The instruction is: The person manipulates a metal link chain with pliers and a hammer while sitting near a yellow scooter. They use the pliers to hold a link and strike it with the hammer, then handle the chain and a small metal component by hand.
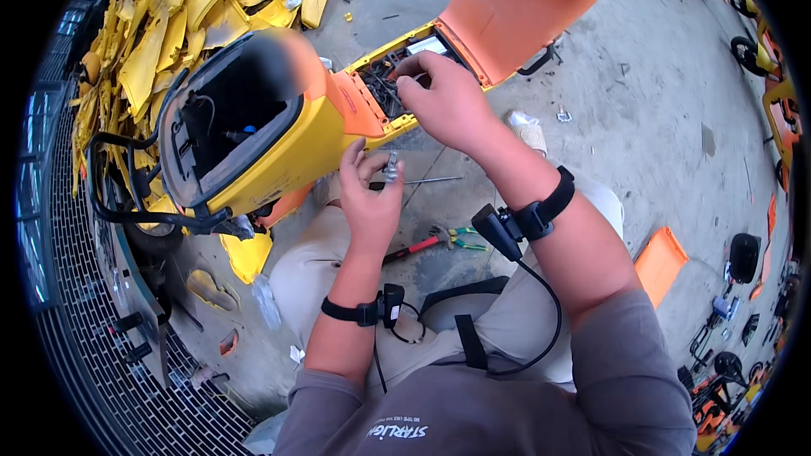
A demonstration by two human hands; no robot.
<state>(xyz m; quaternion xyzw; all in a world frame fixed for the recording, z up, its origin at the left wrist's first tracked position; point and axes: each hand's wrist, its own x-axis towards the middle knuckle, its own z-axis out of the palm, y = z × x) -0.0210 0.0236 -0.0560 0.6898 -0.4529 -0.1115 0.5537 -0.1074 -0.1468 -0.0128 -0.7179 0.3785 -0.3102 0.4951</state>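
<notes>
My left hand (370, 203) is pinched around a small shiny silvery piece (391, 168), just below the side of a yellow and orange scooter body (312, 143). What the piece is exactly is too small to tell. Over the scooter's open compartment (384, 89), full of dark wires and parts, my right hand (448, 101) has its fingers curled together. Its fingertips are at the wires, and whatever they grip is hidden. The orange lid (524, 13) of the compartment stands raised beyond it.
On the floor by my legs lie a screwdriver (435, 179), a red-handled hammer (414, 248) and green-handled pliers (469, 239). Yellow panels (182, 17) are heaped at the far left. An orange panel (661, 266) lies on the right; more scooters (777, 101) stand along the right edge.
</notes>
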